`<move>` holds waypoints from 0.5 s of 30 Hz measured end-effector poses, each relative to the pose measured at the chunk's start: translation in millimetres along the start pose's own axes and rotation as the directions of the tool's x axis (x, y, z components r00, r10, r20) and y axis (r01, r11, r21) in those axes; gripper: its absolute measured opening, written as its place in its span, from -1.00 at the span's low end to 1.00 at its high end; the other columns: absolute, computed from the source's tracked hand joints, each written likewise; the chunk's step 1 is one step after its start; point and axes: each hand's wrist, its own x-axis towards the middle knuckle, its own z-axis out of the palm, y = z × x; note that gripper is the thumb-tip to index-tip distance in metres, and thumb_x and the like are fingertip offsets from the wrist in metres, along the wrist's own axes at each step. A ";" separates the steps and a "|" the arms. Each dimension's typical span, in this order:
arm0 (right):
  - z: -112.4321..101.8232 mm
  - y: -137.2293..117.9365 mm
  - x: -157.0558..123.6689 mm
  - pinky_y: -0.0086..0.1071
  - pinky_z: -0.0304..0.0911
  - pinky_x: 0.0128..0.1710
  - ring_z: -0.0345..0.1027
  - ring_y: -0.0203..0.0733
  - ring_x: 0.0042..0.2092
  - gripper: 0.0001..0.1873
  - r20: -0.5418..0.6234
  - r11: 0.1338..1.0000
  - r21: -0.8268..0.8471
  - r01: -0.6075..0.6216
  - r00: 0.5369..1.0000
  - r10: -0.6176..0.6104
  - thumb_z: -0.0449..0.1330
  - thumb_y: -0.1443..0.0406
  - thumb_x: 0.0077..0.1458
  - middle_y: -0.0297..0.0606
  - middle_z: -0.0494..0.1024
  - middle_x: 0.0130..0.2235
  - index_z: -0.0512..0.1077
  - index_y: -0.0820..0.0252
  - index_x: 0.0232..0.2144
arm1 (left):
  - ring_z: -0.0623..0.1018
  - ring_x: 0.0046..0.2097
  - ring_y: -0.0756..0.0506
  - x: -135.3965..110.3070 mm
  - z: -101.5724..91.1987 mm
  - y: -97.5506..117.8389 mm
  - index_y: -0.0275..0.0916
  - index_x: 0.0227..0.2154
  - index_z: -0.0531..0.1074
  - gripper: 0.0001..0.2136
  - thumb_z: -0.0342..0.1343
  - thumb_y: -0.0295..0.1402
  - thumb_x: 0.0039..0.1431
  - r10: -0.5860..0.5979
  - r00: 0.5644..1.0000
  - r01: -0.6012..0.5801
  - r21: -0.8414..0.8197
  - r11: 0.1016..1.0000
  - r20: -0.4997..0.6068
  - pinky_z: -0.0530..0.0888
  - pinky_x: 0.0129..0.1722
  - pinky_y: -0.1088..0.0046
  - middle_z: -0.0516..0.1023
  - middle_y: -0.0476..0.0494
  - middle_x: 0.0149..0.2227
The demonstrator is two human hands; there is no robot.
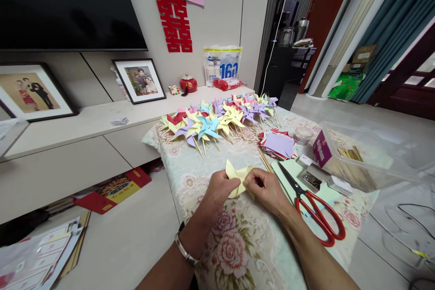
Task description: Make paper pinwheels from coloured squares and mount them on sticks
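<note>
A pale yellow paper pinwheel [239, 176], its blades partly folded, is held between both hands just above the floral tablecloth. My left hand [219, 190] grips its left side, thumb pressed toward the middle. On the right side, my right hand [267, 186] pinches the paper near its centre with curled fingers. Whether a pin is at the centre cannot be made out. Red-handled scissors [314, 204] lie to the right of my right hand, over pale green paper sheets [287, 172]. A small box of metal pins [311, 180] sits beyond the scissors. No stick shows on the held pinwheel.
Finished pinwheels on sticks [217, 120] cover the table's far side. Coloured paper squares [278, 143] are stacked at centre right, near loose sticks [265, 161]. A clear plastic bin [374, 154] holding wooden sticks [353, 154] stands at right. Behind is a white cabinet [91, 120] with framed photos.
</note>
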 end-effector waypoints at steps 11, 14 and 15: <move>-12.2 3.2 3.7 -0.26 0.20 -0.06 0.37 -0.10 -0.07 -0.42 0.019 0.821 0.565 -0.084 0.996 0.089 0.35 0.12 0.02 -0.19 0.55 -0.12 0.42 0.15 0.09 | 0.32 -0.59 0.05 3.5 -25.4 24.7 -0.29 -0.56 0.46 -0.89 0.10 -0.41 -0.25 -0.100 0.958 0.004 0.338 0.941 0.268 0.18 -0.62 0.56 0.38 0.05 -0.63; -10.8 -1.4 1.2 -0.25 0.20 -0.11 0.39 -0.12 -0.14 -0.27 0.212 0.798 0.572 -0.189 0.974 0.079 0.36 0.13 0.00 -0.22 0.54 -0.16 0.31 0.17 0.20 | 0.23 -0.63 0.06 3.9 -28.3 33.3 -0.25 -0.64 0.39 -0.97 0.10 -0.45 -0.29 -0.149 0.944 -0.004 0.462 0.887 0.294 0.07 -0.66 0.54 0.28 0.10 -0.69; -10.6 -2.4 0.3 -0.25 0.20 -0.13 0.39 -0.13 -0.17 -0.23 0.255 0.798 0.565 -0.209 0.964 0.072 0.37 0.13 -0.01 -0.23 0.53 -0.17 0.28 0.18 0.22 | 0.22 -0.63 0.06 4.0 -27.5 35.6 -0.26 -0.65 0.39 -0.97 0.10 -0.46 -0.30 -0.162 0.941 -0.004 0.489 0.873 0.296 0.06 -0.66 0.53 0.28 0.10 -0.69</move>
